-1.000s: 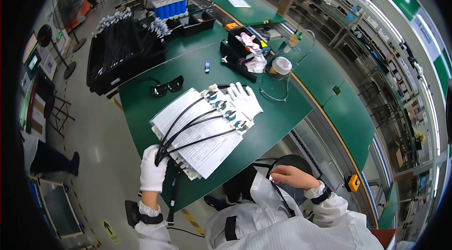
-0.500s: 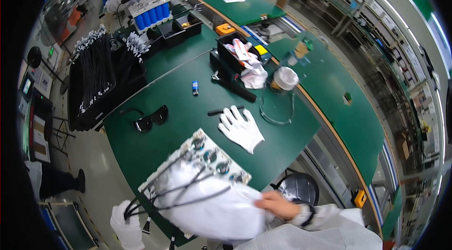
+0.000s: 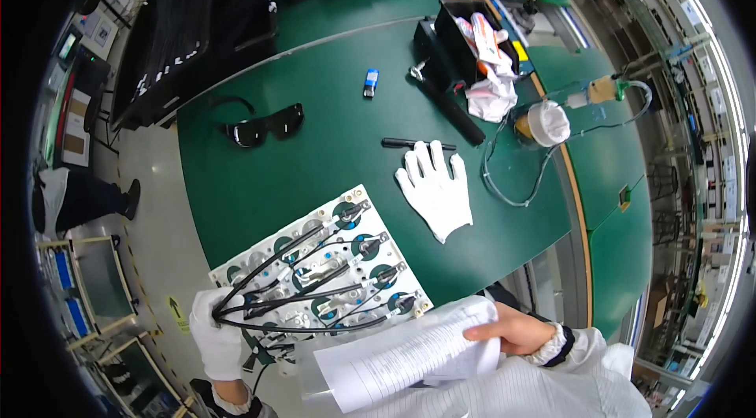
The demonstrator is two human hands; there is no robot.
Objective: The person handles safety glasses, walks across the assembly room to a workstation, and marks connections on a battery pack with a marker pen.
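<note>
At the near edge of the green table (image 3: 339,142), the bare right hand (image 3: 512,331) pinches a white sheet of paper (image 3: 409,355) between thumb and fingers, while the gloved left hand (image 3: 216,339) is clenched around the gathered ends of the black cables (image 3: 307,276) that fan across the white fixture board (image 3: 331,268), which overhangs the table edge. Because the board juts past the edge and is steadied only through the cables, a tug could probably tip it off or pull a connector loose. Farther out lie a spare white glove (image 3: 435,188), a black pen (image 3: 417,144) and dark safety glasses (image 3: 264,128).
</note>
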